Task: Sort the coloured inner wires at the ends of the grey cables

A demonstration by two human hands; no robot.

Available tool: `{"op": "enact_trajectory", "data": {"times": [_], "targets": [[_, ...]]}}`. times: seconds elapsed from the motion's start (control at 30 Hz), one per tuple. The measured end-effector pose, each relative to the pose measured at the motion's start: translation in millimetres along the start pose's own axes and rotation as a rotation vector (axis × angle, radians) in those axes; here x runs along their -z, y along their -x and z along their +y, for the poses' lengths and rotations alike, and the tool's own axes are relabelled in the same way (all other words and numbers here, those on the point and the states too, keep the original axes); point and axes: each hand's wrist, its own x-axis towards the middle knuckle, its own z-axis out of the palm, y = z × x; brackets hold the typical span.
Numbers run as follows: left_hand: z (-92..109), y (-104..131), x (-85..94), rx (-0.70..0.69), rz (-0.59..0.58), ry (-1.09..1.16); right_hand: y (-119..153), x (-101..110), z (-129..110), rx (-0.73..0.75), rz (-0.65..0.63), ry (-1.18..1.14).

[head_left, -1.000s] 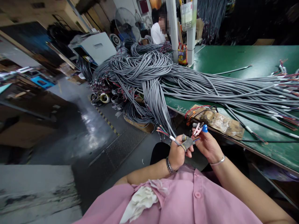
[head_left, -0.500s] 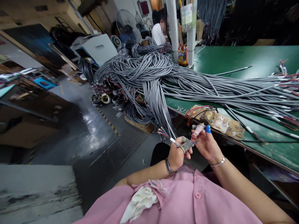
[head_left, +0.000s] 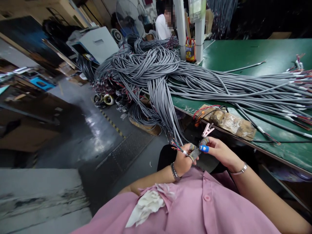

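My left hand is closed around the end of a grey cable. Thin stripped wires in several colours fan out from its white sleeve. Grey-yellow wraps cover some of my fingers. My right hand meets the left fingertips, its thumb and forefinger pinched together; a blue cover sits on the thumb. What this pinch holds is hidden. A pink clothespin sticks up just above the right fingers; whether they hold it I cannot tell.
Grey cables lie heaped across the green bench and hang over its edge. A wooden block with wires sits at the near edge. A white post rises from the bench. Beyond it is a person in white.
My right hand has moved left and turned, bringing thumb and forefinger against the left fingertips. The pink clothespin now stands above the fingers. My left hand keeps the cable. The view has tilted slightly.
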Motion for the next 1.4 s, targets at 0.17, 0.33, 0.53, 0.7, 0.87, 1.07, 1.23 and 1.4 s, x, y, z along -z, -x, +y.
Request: {"op": "enact_trajectory", "data": {"times": [0.17,0.33,0.53,0.7,0.87,1.07,1.23,1.4], "targets": [[-0.9,0.3,1.0,-0.007,-0.015,-0.016,-0.2,-8.4,0.3,0.009,0.032,-0.031],[-2.3,0.1,2.0,-0.008,-0.021,-0.021,1.0,-10.9,-0.8,-0.001,0.038,-0.028],[-5.2,-1.8,2.4,-0.004,-0.019,-0.011,0.2,-10.0,1.1,-0.007,0.087,-0.017],[-9.1,-2.4,4.4,0.007,-0.007,0.01,-2.4,11.1,9.6,-0.045,0.324,-0.328],[-9.1,-2.8,5.2,0.009,0.013,0.012,6.1,15.2,11.1,-0.14,0.197,-0.292],[-8.7,-2.8,3.3,-0.008,-0.013,-0.003,4.7,0.0,8.5,-0.153,0.096,-0.066],[-9.6,-5.3,5.4,0.032,-0.125,-0.044,-5.3,-9.2,0.5,-0.067,0.052,0.059],[-4.4,-10.5,8.2,0.114,-0.218,-0.071,-4.5,-18.1,-4.9,-0.015,-0.053,0.08]]}}
